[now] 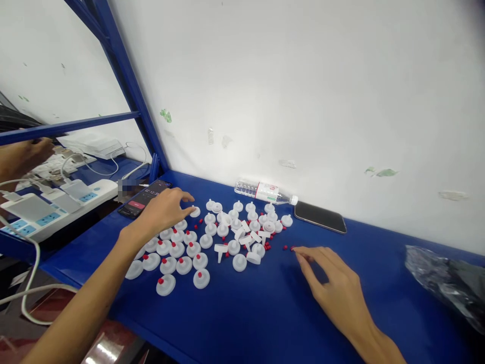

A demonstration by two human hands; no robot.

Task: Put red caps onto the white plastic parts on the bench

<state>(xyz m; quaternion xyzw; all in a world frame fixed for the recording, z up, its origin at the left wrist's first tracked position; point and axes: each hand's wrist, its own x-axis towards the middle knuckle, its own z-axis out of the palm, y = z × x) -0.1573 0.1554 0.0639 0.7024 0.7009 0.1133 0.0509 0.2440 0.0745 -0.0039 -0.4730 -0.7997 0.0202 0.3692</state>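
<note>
My left hand (170,207) reaches over the back left of the blue table, its thumb and index finger apart at a white disc (195,212). Below it stand several white discs with red caps on their stems, such as this capped disc (165,284). Bare white discs, one of them an uncapped disc (239,262), lie loosely in the middle, some tipped over. My right hand (329,283) is right of the pile, thumb and index fingertips close together at a small red cap (292,248). Another red cap (285,247) lies just left of those fingertips.
A plastic bottle (267,192) lies along the wall, beside a dark phone (320,217). Another phone (142,199) sits behind my left wrist. A power strip (56,212) with cables is at left, near another person's hand (26,156). Clear plastic (443,278) lies at right.
</note>
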